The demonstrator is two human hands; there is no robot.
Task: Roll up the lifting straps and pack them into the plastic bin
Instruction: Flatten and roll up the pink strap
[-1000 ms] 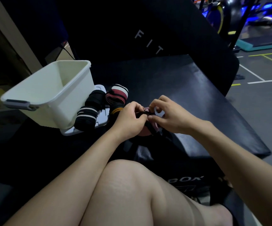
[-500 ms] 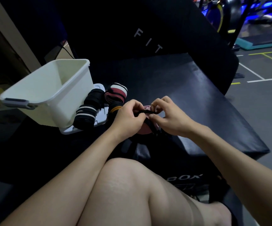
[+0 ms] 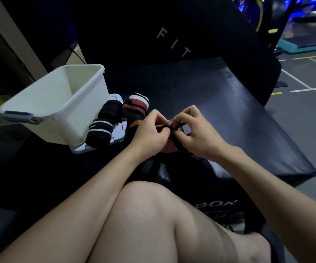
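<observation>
A bare knee (image 3: pixel 153 215) was closest to the camera, with both arms reaching out over it. Just past the knee, white letters "BOX" (image 3: pixel 217 204) showed on the dark side of a black padded box (image 3: pixel 229 103). Over the near part of its top, the left hand (image 3: pixel 149 132) and the right hand (image 3: pixel 197 132) met. Both had their fingers curled in, pinching a pink and black strap (image 3: pixel 169 126) between them. More of that strap hung down under the hands, touching the box top. Just left of the hands lay a black roll with white stripes (image 3: pixel 100 128) and a dark red roll with a white stripe (image 3: pixel 136 105), side by side on a white lid (image 3: pixel 115 137). A white plastic bin (image 3: pixel 58 103) stood on that lid too, touching the rolls, with a grey handle (image 3: pixel 20 115) on its near end. No strap could be seen inside it. Farther back, a big black pad (image 3: pixel 172 25) stood up with white letters "FIT" (image 3: pixel 173 43) on it. Far off on the right, the grey floor (image 3: pixel 305 111) had white and yellow lines
</observation>
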